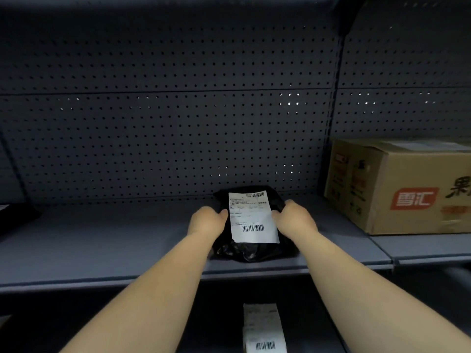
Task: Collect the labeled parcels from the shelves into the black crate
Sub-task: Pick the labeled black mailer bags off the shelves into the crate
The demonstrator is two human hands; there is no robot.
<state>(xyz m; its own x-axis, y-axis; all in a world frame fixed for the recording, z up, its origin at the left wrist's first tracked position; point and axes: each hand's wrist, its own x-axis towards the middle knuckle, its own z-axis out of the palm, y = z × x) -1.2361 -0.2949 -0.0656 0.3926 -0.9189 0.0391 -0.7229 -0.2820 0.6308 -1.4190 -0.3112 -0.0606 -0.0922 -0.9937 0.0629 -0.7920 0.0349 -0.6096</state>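
Observation:
A black plastic parcel (252, 252) with a white barcode label lies on the grey shelf (102, 245), near the pegboard back. My left hand (207, 220) grips its left side and my right hand (294, 217) grips its right side, fingers curled around the bag's edges. The parcel still rests on the shelf board. Below the shelf, between my forearms, another white barcode label (263, 329) shows on a dark parcel in shadow. No black crate is in view.
A brown cardboard box (407, 189) with red and black print stands on the same shelf at the right. A dark object (15, 217) sits at the shelf's far left edge. The perforated back panel (165, 123) rises behind.

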